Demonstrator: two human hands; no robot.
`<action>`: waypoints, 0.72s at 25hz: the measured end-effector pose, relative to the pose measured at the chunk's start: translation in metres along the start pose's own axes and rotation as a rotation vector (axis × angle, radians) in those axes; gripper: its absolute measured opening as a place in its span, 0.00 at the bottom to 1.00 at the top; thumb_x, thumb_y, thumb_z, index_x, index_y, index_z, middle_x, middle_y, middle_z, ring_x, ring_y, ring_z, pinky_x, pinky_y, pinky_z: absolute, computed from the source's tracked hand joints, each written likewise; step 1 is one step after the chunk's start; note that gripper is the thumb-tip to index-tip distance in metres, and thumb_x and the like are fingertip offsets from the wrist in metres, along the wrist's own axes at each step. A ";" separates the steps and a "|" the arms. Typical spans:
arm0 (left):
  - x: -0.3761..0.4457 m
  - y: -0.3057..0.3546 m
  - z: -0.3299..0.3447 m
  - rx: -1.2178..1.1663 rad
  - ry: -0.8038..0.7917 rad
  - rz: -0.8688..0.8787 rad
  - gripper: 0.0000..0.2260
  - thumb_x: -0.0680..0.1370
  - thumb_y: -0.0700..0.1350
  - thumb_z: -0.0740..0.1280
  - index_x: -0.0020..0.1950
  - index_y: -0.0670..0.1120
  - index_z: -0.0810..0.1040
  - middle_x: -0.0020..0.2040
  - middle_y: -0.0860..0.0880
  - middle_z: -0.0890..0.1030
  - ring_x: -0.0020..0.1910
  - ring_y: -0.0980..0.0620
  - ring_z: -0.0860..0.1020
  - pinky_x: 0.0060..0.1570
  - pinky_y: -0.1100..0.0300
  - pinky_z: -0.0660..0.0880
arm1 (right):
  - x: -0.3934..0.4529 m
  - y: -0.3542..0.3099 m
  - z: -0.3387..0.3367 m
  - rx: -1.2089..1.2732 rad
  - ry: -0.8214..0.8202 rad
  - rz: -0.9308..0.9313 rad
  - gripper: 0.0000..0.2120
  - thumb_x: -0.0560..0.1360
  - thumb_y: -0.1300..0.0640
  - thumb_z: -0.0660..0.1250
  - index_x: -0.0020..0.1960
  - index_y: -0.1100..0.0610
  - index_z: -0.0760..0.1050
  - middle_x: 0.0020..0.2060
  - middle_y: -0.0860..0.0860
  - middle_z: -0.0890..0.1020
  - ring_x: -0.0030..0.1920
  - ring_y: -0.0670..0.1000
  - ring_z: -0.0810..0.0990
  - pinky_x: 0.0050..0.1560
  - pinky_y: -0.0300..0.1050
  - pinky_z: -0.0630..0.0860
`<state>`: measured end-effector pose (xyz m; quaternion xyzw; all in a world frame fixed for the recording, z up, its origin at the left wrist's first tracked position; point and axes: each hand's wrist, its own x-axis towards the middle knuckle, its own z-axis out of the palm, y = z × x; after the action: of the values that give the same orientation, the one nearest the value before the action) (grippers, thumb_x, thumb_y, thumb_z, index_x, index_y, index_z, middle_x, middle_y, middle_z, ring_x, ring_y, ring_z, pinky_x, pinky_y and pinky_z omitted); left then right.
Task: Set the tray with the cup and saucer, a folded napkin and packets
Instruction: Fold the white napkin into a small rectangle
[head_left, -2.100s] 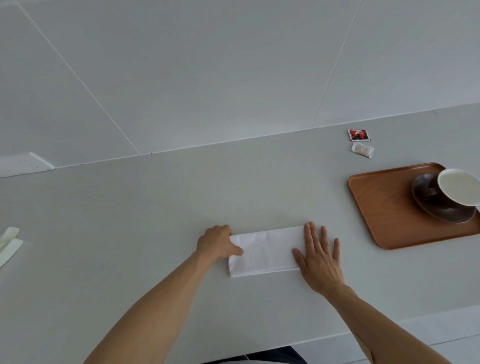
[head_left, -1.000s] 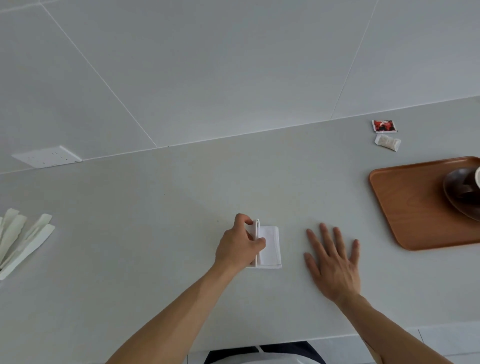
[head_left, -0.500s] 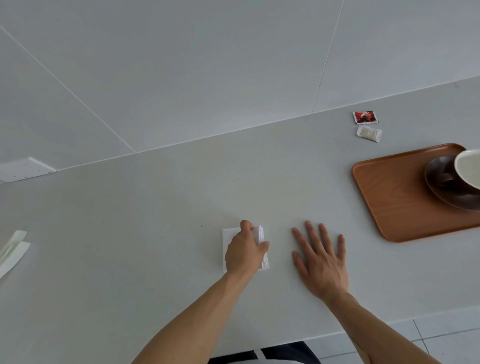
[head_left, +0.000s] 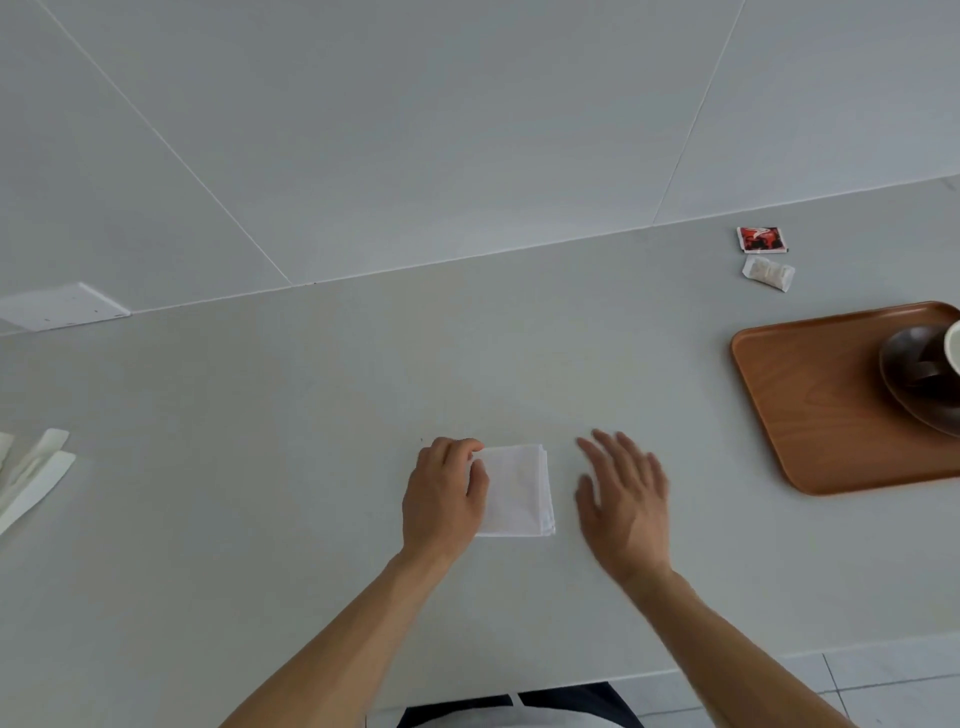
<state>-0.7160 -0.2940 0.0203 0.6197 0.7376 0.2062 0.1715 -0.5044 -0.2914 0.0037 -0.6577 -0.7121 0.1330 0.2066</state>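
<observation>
A white napkin (head_left: 517, 491), folded into a small square, lies flat on the grey counter in front of me. My left hand (head_left: 445, 496) rests on its left edge, fingers curled over it. My right hand (head_left: 623, 499) hovers just right of the napkin, fingers spread, holding nothing. At the right edge sits a wooden tray (head_left: 810, 405) carrying a dark saucer (head_left: 906, 379) with a white cup (head_left: 953, 348), cut off by the frame. A red packet (head_left: 761, 240) and a white packet (head_left: 769, 273) lie on the counter behind the tray.
Several white napkins or paper strips (head_left: 31, 475) lie at the far left of the counter. A white wall socket plate (head_left: 60, 306) sits on the wall at the left. The counter's front edge runs just below my forearms.
The long napkin strip got folded in half into a small square by my left hand. My right hand let go of it and now lifts slightly beside it, blurred by motion.
</observation>
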 end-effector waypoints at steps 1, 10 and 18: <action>-0.002 -0.003 0.006 0.057 -0.002 0.083 0.11 0.78 0.44 0.63 0.60 0.47 0.77 0.57 0.49 0.79 0.56 0.48 0.76 0.51 0.55 0.74 | 0.004 -0.022 0.005 0.022 -0.014 -0.099 0.21 0.76 0.54 0.55 0.68 0.53 0.72 0.69 0.51 0.75 0.72 0.57 0.69 0.71 0.62 0.62; -0.013 -0.024 0.044 0.313 -0.242 0.214 0.25 0.83 0.52 0.46 0.78 0.43 0.55 0.79 0.46 0.55 0.78 0.48 0.52 0.75 0.44 0.54 | 0.010 -0.023 0.045 -0.276 -0.467 -0.299 0.28 0.82 0.43 0.39 0.80 0.50 0.44 0.79 0.46 0.48 0.78 0.53 0.38 0.77 0.61 0.41; -0.012 -0.027 0.050 0.381 -0.297 0.222 0.28 0.82 0.55 0.47 0.79 0.42 0.52 0.80 0.43 0.53 0.78 0.46 0.50 0.75 0.44 0.54 | 0.012 -0.017 0.055 -0.298 -0.481 -0.300 0.29 0.82 0.44 0.45 0.80 0.52 0.46 0.79 0.47 0.50 0.79 0.55 0.44 0.75 0.63 0.46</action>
<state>-0.7115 -0.3055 -0.0365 0.7415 0.6573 -0.0121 0.1342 -0.5459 -0.2771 -0.0350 -0.5180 -0.8412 0.1470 -0.0489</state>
